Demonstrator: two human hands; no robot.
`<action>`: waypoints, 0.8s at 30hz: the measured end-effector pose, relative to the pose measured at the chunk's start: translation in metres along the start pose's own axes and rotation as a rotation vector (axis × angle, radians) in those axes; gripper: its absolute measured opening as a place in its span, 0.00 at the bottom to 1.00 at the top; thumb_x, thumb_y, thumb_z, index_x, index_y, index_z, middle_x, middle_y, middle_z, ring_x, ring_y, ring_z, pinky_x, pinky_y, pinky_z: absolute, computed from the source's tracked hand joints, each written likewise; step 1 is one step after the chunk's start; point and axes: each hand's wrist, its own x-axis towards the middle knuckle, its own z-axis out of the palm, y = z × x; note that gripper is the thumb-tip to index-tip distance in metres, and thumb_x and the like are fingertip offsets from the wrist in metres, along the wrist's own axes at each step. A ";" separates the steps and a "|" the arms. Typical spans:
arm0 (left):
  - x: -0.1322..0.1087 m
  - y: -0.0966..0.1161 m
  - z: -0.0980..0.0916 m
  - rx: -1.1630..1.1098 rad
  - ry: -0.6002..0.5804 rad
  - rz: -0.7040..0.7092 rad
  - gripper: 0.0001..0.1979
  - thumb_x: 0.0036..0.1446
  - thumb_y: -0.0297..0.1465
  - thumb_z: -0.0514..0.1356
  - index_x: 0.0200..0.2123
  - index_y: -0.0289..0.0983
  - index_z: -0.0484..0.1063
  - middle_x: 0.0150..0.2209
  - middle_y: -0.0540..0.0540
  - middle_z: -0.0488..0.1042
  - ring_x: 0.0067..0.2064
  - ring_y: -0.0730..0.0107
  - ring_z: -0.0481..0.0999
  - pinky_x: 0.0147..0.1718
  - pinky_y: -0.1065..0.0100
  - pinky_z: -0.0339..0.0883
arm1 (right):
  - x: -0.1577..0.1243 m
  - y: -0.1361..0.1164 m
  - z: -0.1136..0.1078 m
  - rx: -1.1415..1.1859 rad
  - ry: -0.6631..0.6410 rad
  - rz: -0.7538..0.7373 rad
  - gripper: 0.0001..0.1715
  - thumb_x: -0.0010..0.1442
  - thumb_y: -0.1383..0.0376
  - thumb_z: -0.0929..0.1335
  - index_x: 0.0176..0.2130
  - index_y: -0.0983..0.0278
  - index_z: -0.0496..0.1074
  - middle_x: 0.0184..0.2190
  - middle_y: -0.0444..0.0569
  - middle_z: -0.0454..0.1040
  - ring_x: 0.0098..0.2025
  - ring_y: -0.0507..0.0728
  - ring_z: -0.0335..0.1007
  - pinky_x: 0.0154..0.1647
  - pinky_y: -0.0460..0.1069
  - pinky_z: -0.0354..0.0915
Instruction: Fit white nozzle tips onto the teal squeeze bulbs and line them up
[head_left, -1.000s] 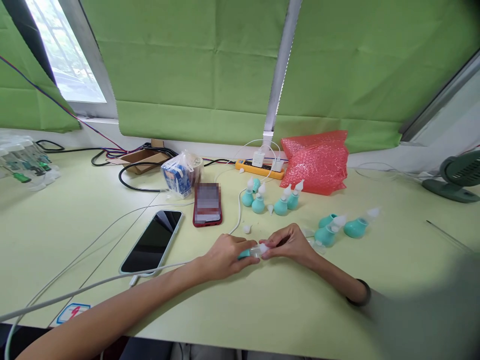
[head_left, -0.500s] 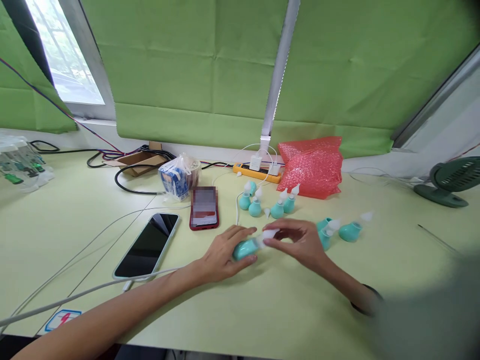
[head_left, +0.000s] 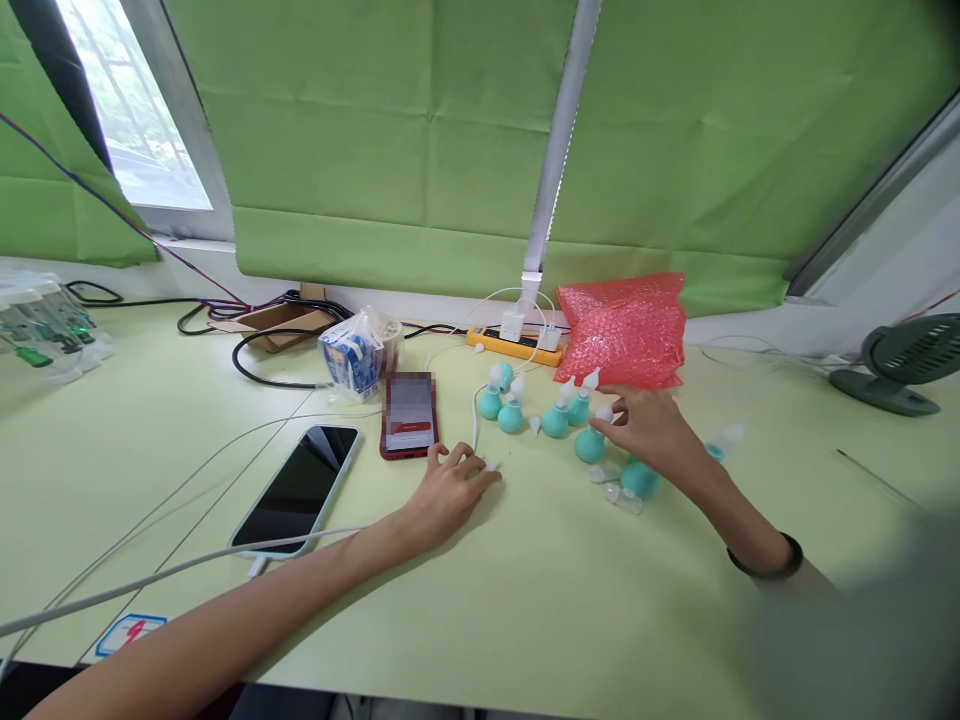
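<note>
My right hand point(head_left: 646, 428) pinches the white tip of a teal squeeze bulb point(head_left: 590, 446), which stands upright at the right end of a cluster. My left hand point(head_left: 450, 497) lies low on the table, its thumb and forefinger closed around a small white nozzle tip point(head_left: 491, 465). Several teal bulbs with white tips point(head_left: 555, 420) stand just beyond my hands. One bulb without a visible tip point(head_left: 505, 376) is behind them. Under my right hand lie another teal bulb point(head_left: 640, 479) and clear plastic pieces point(head_left: 624, 499). My right forearm partly hides a further bulb point(head_left: 715, 452).
Two phones, one black-screened point(head_left: 296, 490) and one in a red case point(head_left: 409, 415), lie left of centre, with white cables crossing nearby. Behind are a bagged blue pack point(head_left: 352, 362), an orange power strip point(head_left: 514, 346) and a red bubble-wrap bag point(head_left: 622, 335). A green fan point(head_left: 892, 365) stands right.
My right hand has carried the bulb from in front of me toward the other standing bulbs. My left hand has released that bulb and moved slightly left, onto the small tip.
</note>
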 end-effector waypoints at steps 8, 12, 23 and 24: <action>0.001 0.002 -0.002 -0.086 0.025 -0.006 0.07 0.53 0.27 0.47 0.32 0.35 0.64 0.32 0.46 0.68 0.37 0.66 0.61 0.34 0.64 0.55 | -0.020 -0.022 -0.017 -0.233 0.373 -0.080 0.21 0.50 0.57 0.62 0.42 0.66 0.65 0.30 0.54 0.71 0.33 0.59 0.66 0.28 0.49 0.58; 0.002 -0.001 -0.003 -0.083 0.051 -0.090 0.13 0.53 0.23 0.46 0.43 0.36 0.60 0.37 0.44 0.65 0.38 0.67 0.61 0.35 0.66 0.59 | -0.037 -0.039 -0.004 -0.139 0.244 -0.452 0.11 0.54 0.68 0.59 0.36 0.65 0.66 0.34 0.51 0.70 0.35 0.54 0.64 0.31 0.46 0.57; 0.000 -0.008 0.007 0.046 -0.037 -0.118 0.15 0.53 0.24 0.46 0.43 0.39 0.61 0.38 0.41 0.60 0.40 0.62 0.58 0.36 0.61 0.59 | -0.045 -0.043 0.017 -0.401 -0.473 -0.254 0.10 0.46 0.78 0.59 0.27 0.66 0.62 0.25 0.48 0.67 0.27 0.55 0.64 0.18 0.46 0.40; 0.001 -0.007 0.006 0.032 -0.044 -0.124 0.14 0.54 0.25 0.46 0.43 0.39 0.62 0.38 0.41 0.60 0.40 0.62 0.58 0.36 0.61 0.59 | -0.044 -0.043 0.018 -0.404 -0.476 -0.246 0.10 0.46 0.78 0.58 0.27 0.66 0.62 0.25 0.48 0.67 0.27 0.55 0.64 0.18 0.46 0.39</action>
